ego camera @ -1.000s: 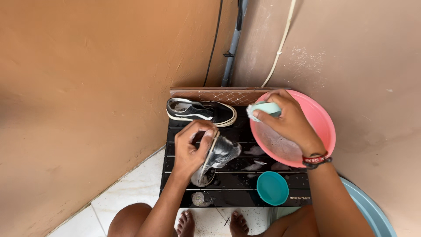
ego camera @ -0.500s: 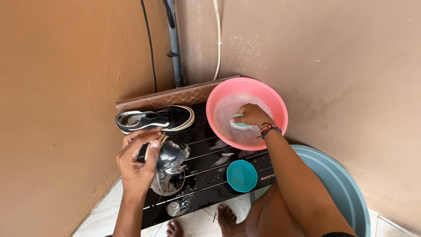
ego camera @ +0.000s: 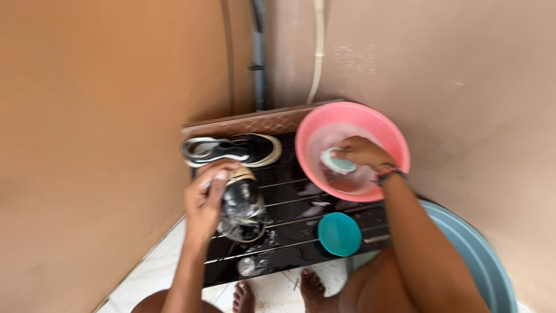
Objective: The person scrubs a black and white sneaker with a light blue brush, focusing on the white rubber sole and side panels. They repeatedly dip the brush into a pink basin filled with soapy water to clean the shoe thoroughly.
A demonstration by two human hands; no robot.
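We hold a wet black shoe (ego camera: 243, 206) in our left hand (ego camera: 205, 200). Our fingers wrap tight around its side, and it sits on the dark tiled slab (ego camera: 295, 232). Our right hand (ego camera: 359, 153) is down in the pink bowl (ego camera: 394, 136), with the grip closed on a pale green brush (ego camera: 337, 162). Another black shoe (ego camera: 231, 149) lies behind, near the wall. A small teal cup (ego camera: 339, 234) stands in front of the bowl. A big blue tub (ego camera: 480, 255) is beside our right arm.
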